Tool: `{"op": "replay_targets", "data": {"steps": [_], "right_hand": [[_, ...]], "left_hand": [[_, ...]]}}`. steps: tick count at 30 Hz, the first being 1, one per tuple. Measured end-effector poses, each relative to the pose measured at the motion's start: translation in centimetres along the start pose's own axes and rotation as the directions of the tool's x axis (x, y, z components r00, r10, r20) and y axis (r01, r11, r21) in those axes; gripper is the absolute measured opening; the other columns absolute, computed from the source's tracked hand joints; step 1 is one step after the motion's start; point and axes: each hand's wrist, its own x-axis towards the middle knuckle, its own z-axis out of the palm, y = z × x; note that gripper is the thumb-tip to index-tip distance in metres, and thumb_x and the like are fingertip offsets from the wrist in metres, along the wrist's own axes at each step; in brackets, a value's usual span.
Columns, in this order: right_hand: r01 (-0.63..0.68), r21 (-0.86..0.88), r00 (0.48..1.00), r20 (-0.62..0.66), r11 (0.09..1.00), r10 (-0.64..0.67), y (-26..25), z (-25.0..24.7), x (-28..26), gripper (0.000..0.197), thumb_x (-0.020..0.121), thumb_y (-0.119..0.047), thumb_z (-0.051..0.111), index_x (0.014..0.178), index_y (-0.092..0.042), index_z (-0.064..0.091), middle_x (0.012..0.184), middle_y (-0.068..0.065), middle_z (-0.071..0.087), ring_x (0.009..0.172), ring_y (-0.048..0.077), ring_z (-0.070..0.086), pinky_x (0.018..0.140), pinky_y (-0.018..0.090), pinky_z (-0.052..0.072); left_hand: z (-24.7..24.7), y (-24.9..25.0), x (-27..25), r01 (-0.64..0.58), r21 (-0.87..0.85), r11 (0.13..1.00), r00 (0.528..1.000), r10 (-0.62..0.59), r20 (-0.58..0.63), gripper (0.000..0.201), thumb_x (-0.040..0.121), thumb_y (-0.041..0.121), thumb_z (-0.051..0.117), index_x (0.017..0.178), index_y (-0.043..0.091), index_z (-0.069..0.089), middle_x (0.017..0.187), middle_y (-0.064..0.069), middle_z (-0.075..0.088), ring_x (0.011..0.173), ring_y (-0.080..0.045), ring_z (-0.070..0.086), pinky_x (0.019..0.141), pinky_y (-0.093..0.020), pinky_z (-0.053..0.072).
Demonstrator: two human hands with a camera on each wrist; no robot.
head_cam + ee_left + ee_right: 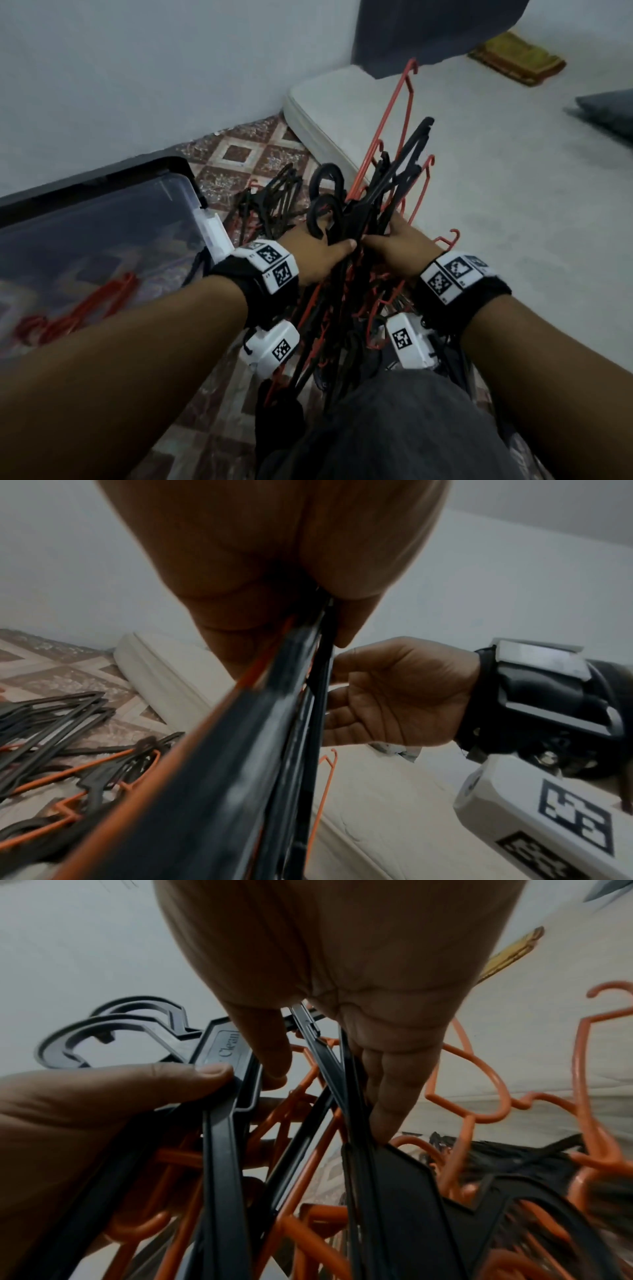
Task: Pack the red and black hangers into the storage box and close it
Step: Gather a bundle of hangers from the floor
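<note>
I hold a tangled bundle of red and black hangers (387, 185) upright in front of me, over my lap. My left hand (329, 250) grips it from the left, its thumb (205, 1074) pressed on a black hanger (219, 1096) near the hook. My right hand (394, 236) pinches the same bundle from the right, thumb on one side and fingers (387, 1096) on the other. The clear storage box (191, 192) stands open at my left with a few red hangers (89, 308) inside. Its black lid (102, 174) lies behind it.
More black and red hangers (274, 198) lie in a pile on the patterned floor between the box and the bundle. A white mattress (513, 205) fills the right side. A dark pillow (609, 113) and a yellow mat (513, 61) lie farther back.
</note>
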Motion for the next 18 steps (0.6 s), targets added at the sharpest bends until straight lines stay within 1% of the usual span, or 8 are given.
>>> {"op": "replay_targets", "data": {"steps": [3,6,8,10,12,14,17,18], "right_hand": [[0.110,0.029,0.992,-0.064,0.993,-0.108,-3.0,-0.7,0.4,0.068,0.067,-0.045,0.070,0.130,-0.041,0.045,0.108,-0.002,0.073,0.095,0.020,0.071,0.083,0.039,0.055],[0.245,0.016,0.959,-0.150,0.969,-0.240,-6.1,-1.5,0.3,0.081,0.075,-0.048,0.070,0.145,-0.042,0.029,0.112,-0.005,0.072,0.096,0.017,0.071,0.083,0.039,0.057],[0.311,-0.008,0.936,-0.169,0.950,-0.308,-8.0,-1.9,0.0,0.081,0.083,-0.041,0.068,0.149,-0.042,0.022,0.114,-0.008,0.071,0.095,0.010,0.071,0.084,0.038,0.058],[0.311,-0.053,0.937,-0.147,0.949,-0.316,-9.5,-2.4,-0.1,0.077,0.084,-0.042,0.066,0.148,-0.043,0.023,0.117,-0.009,0.070,0.096,0.012,0.071,0.087,0.042,0.058],[0.259,-0.047,0.961,-0.088,0.965,-0.262,-10.1,-2.5,-0.1,0.073,0.082,-0.043,0.067,0.145,-0.041,0.030,0.119,-0.006,0.069,0.098,0.019,0.071,0.088,0.048,0.057],[0.158,0.015,0.987,-0.017,0.987,-0.158,-9.5,-1.8,-0.4,0.065,0.081,-0.037,0.069,0.140,-0.034,0.041,0.119,0.000,0.069,0.099,0.024,0.071,0.086,0.053,0.057],[0.011,0.113,0.997,0.070,0.994,-0.019,-6.5,0.6,-0.9,0.051,0.081,-0.025,0.070,0.130,-0.027,0.055,0.117,0.016,0.068,0.097,0.034,0.070,0.084,0.056,0.057],[-0.055,0.110,0.996,0.083,0.992,0.046,-5.2,1.6,-1.0,0.055,0.083,-0.022,0.070,0.135,-0.020,0.052,0.123,0.022,0.064,0.100,0.038,0.067,0.086,0.055,0.056]], "left_hand": [[-2.4,1.0,0.3,-0.059,0.004,0.998,0.993,0.059,-0.105,0.053,0.092,0.060,0.050,0.138,0.035,0.046,0.098,0.012,0.068,0.080,-0.009,0.064,0.069,-0.023,0.048],[-5.2,2.6,-0.4,-0.126,-0.004,0.992,0.948,0.119,-0.295,0.043,0.090,0.060,0.053,0.128,0.039,0.056,0.075,0.027,0.054,0.060,0.021,0.051,0.053,0.000,0.036],[-7.0,3.8,-1.0,-0.177,0.008,0.984,0.921,0.168,-0.350,0.038,0.093,0.054,0.055,0.124,0.034,0.061,0.065,0.035,0.043,0.055,0.033,0.041,0.053,0.008,0.030],[-8.5,4.5,-1.6,-0.163,0.045,0.986,0.921,0.168,-0.350,0.031,0.093,0.052,0.055,0.119,0.035,0.060,0.062,0.032,0.043,0.055,0.025,0.046,0.050,0.007,0.029],[-9.4,4.7,-2.0,-0.113,0.112,0.987,0.946,0.141,-0.292,0.038,0.094,0.055,0.052,0.126,0.035,0.056,0.069,0.022,0.051,0.064,0.008,0.054,0.050,-0.001,0.034],[-9.1,4.5,-2.3,-0.028,0.245,0.969,0.983,0.071,-0.167,0.044,0.095,0.058,0.047,0.126,0.028,0.056,0.079,0.002,0.060,0.074,-0.018,0.060,0.060,-0.021,0.043],[-6.9,2.9,-2.7,0.025,0.211,0.977,0.996,-0.007,-0.086,0.037,0.096,0.052,0.051,0.109,0.019,0.060,0.093,-0.008,0.064,0.080,-0.025,0.060,0.068,-0.030,0.047],[-5.9,2.3,-2.7,0.036,0.174,0.984,0.999,-0.028,-0.044,0.038,0.096,0.050,0.052,0.116,0.019,0.060,0.101,-0.009,0.066,0.087,-0.026,0.062,0.075,-0.032,0.050]]}}
